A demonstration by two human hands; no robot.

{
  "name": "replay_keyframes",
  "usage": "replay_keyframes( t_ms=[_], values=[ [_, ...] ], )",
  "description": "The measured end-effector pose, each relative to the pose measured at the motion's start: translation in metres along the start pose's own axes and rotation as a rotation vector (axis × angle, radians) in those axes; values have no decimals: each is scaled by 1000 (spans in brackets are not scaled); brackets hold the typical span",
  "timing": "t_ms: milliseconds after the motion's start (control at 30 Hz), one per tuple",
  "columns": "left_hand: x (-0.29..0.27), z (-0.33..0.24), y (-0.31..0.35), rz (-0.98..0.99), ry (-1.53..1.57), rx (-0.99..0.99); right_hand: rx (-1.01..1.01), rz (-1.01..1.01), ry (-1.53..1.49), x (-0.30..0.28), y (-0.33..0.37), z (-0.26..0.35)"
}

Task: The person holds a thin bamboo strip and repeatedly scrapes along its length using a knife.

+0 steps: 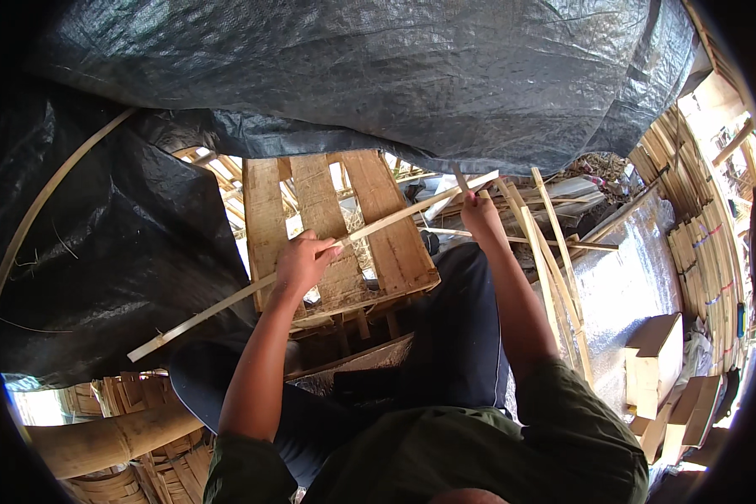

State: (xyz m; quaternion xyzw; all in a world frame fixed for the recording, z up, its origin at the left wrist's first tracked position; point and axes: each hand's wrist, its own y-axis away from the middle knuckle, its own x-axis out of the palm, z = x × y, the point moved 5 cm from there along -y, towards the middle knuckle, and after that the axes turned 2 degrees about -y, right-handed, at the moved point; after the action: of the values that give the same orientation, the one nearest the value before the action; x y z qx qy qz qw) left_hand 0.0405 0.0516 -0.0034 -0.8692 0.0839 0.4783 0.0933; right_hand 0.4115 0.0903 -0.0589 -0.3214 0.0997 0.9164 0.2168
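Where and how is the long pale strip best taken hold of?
Probably at mid-length, where the left grip holds it, coming from the near side. The strip is long and thin, slanting across the slats, so a middle hold should balance it and stay clear of the tool in the right grip, near the strip's right end.

A low wooden stand (403, 260) carries 3 wide brown planks (308, 185), running lengthwise with open gaps between them. 1 long pale strip (227, 304) crosses over the planks at a slant; whether it touches them is unclear. To the right, a shiny silver sheet (626, 286) covers the ground, with a cardboard box (653, 363) at its near right side.
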Motion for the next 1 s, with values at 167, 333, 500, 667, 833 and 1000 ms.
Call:
replay_keyframes(
  t_ms=[167, 333, 500, 667, 833, 1000],
  values=[
    [2, -6, 2, -29, -33, 18, -228, 60, 111, 7, 8, 5],
    [-1, -11, 2, -28, -39, 28, -137, -45, 85, 6, 15, -4],
    [0, -13, 2, -33, -20, 30, -4, -93, 195, -23, -11, -12],
    [-4, -8, 7, -34, -42, 31, -96, 51, 139, 1, 5, 3],
    [-5, -2, 6, -43, -44, 49, -144, 113, 191, 22, 19, 7],
    [1, -9, 2, -16, -44, 36, -44, 83, 75, 20, -4, -34]
  ],
)
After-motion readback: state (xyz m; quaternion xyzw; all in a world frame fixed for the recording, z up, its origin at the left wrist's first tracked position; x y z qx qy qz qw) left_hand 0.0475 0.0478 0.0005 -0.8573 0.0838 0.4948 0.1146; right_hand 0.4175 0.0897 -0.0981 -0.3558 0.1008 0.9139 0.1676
